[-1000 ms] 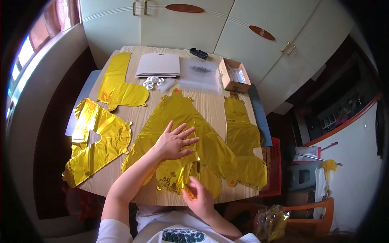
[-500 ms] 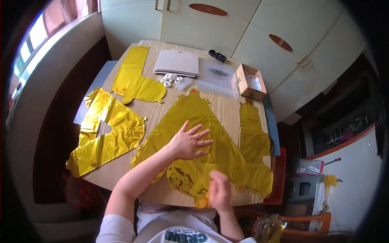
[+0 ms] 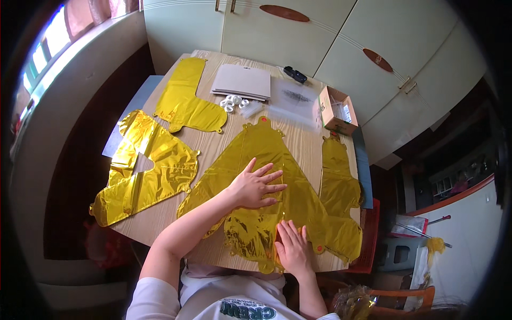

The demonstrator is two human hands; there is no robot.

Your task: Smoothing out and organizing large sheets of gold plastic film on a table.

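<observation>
A large flat gold foil balloon [image 3: 250,146], roughly triangular, lies uninflated in the middle of the table. My left hand [image 3: 256,186] rests on it palm down, with its fingers spread. Closer to me, my right hand [image 3: 295,248] lies with fingers stretched along the right side of a crinkled gold foil part [image 3: 248,232] near the table's front edge. Whether that part is a separate balloon I cannot tell. Neither hand grips anything. At the left lies another foil balloon [image 3: 160,165] with a cut-out middle, and beyond it an L-shaped one [image 3: 186,96].
A further foil balloon [image 3: 338,176] lies along the right edge. At the back are stacked pale cards [image 3: 241,81], white ribbon rolls [image 3: 233,102], clear plastic sheets [image 3: 293,106], a black object [image 3: 295,74] and a small box [image 3: 346,128]. A red crate [image 3: 368,240] stands beside the table.
My right hand, curled and blurred before, now lies flat with its fingers stretched on the foil. My left hand stays spread on the balloon. The whole view has shifted slightly.
</observation>
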